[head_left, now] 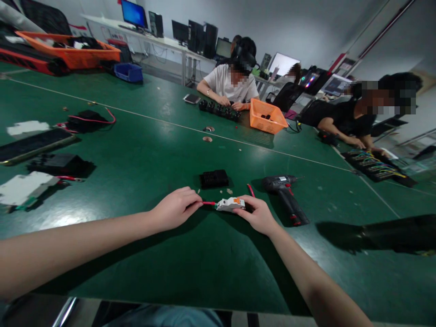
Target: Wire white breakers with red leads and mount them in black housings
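Note:
My right hand (259, 215) grips a white circuit breaker (226, 205) with an orange lever, a little above the green table. My left hand (179, 208) pinches a red wire (208, 203) that runs to the breaker's left end, where a green part shows. Whether the wire sits inside the terminal is too small to tell. Another piece of red wire (251, 190) sticks up just behind my right hand. Beyond the hands lies a black block-shaped part (214, 178). To the right of my right hand, a black cordless drill (285, 196) rests on its side.
On the left are a phone (34, 144), white breakers (25, 188) and black parts with red wires (89, 121). Orange baskets (269, 117) and a blue bin (128, 72) stand farther back. Two people work across the table (136, 159). A dark long object (398, 234) lies at right.

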A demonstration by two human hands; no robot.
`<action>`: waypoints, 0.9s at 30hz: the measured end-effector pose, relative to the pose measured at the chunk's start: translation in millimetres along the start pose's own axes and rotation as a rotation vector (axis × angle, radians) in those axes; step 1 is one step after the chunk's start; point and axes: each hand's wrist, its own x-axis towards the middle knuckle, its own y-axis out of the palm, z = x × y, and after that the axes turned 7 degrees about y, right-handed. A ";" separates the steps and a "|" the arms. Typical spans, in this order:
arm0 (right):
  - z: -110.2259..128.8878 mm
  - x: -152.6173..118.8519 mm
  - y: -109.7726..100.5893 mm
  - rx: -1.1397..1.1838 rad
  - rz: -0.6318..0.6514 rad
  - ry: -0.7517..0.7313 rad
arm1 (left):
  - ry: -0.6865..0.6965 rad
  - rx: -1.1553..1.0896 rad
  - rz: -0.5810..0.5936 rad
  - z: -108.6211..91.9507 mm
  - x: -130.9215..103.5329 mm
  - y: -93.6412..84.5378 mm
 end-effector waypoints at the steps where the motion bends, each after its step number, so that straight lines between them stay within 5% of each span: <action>1: 0.8 0.0 0.8 0.005 0.007 -0.003 | 0.003 0.001 -0.004 -0.1 -0.1 0.0; 27: 6.4 -0.9 5.5 0.129 -0.031 0.033 | 0.001 -0.055 -0.035 0.1 0.3 -1.7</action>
